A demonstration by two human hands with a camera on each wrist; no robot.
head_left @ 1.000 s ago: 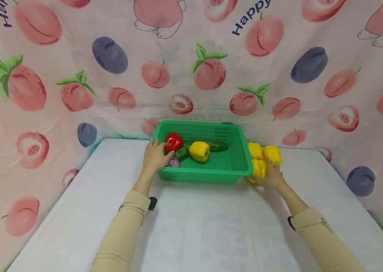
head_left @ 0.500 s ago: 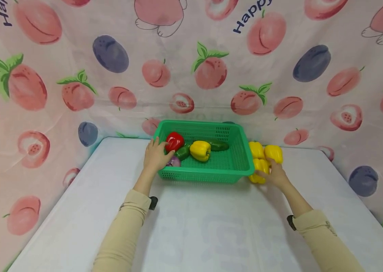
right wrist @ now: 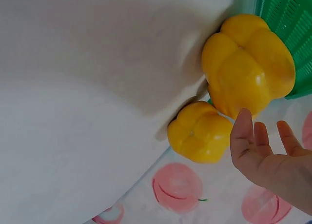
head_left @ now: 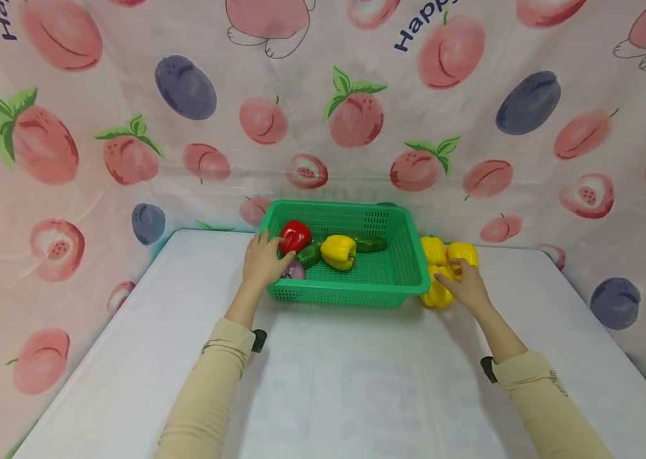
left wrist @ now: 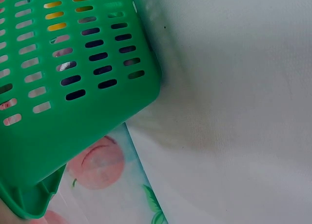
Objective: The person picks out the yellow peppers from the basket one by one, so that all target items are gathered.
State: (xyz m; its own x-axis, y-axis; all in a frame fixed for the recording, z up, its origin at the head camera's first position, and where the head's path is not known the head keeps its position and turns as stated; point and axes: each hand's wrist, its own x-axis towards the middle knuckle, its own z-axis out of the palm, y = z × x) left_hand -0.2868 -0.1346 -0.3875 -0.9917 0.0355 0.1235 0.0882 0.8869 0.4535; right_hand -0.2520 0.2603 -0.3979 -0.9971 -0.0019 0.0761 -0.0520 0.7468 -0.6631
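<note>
Three yellow bell peppers (head_left: 433, 250) sit grouped on the table at the right end of a green plastic basket (head_left: 351, 289). My right hand (head_left: 468, 288) is over them with fingers spread and nothing held. In the right wrist view its fingertips (right wrist: 242, 117) are close to the larger-looking pepper (right wrist: 248, 63); whether they touch it is unclear. My left hand (head_left: 261, 262) rests over the basket's left rim, fingers extended, thumb inside. Beside that hand lie a red bell pepper (head_left: 295, 236) and a purple rounded vegetable (head_left: 294, 271).
Inside the basket are also a yellow bell pepper (head_left: 338, 252), a dark green cucumber-like vegetable (head_left: 370, 243) and another green vegetable (head_left: 309, 255). The basket stands near the back of the white table (head_left: 357, 382). A fruit-printed curtain (head_left: 208, 191) hangs behind it.
My right hand has drawn slightly away from the rightmost yellow pepper, its fingers now spread above the group. The left hand keeps its place on the basket.
</note>
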